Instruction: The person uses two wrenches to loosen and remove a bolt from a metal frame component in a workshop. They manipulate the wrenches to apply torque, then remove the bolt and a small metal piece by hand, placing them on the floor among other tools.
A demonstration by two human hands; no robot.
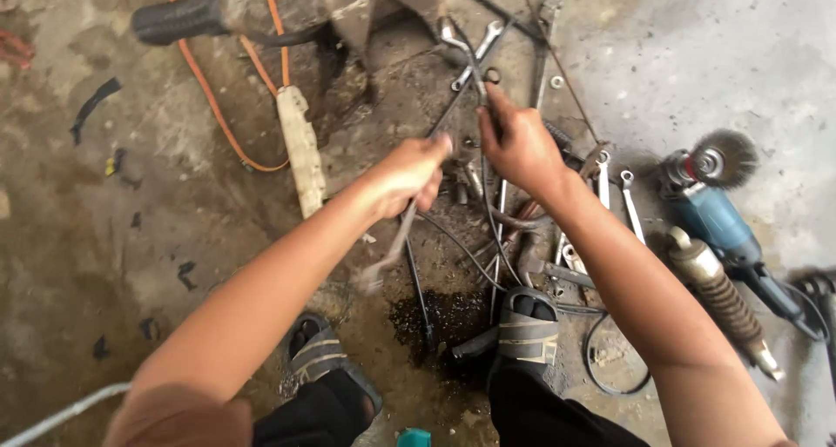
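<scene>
Above the pile of wrenches (557,238), a blurred metal tool (394,247) is gripped by the closed left hand (409,175), while thin black cables (488,194) are pinched in the closed right hand (520,147).

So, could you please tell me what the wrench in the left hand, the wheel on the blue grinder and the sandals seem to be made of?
The wrench in the left hand looks like bare grey steel, though motion blurs it. The wheel on the grinder appears to be bristly steel wire, dull grey. The sandals look like rubber or synthetic strapping, black with grey bands.
</scene>
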